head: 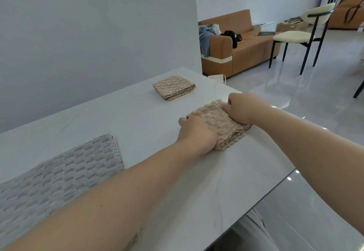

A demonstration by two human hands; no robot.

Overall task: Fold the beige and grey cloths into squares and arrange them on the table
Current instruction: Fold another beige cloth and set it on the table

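Observation:
A folded beige cloth (220, 126) lies near the right edge of the white table (137, 116). My left hand (197, 134) grips its near left side, fingers tucked under the folded layers. My right hand (241, 108) pinches its far right corner with curled fingers. A second beige cloth (173, 87), folded into a square, lies farther back on the table, apart from both hands. A grey cloth (55, 178) lies spread flat at the near left, partly hidden under my left forearm.
The table's right edge (275, 189) runs diagonally over a glossy floor. A grey wall stands behind the table. Beyond are a brown sofa (242, 47) with clothes on it and a cream chair (303, 34).

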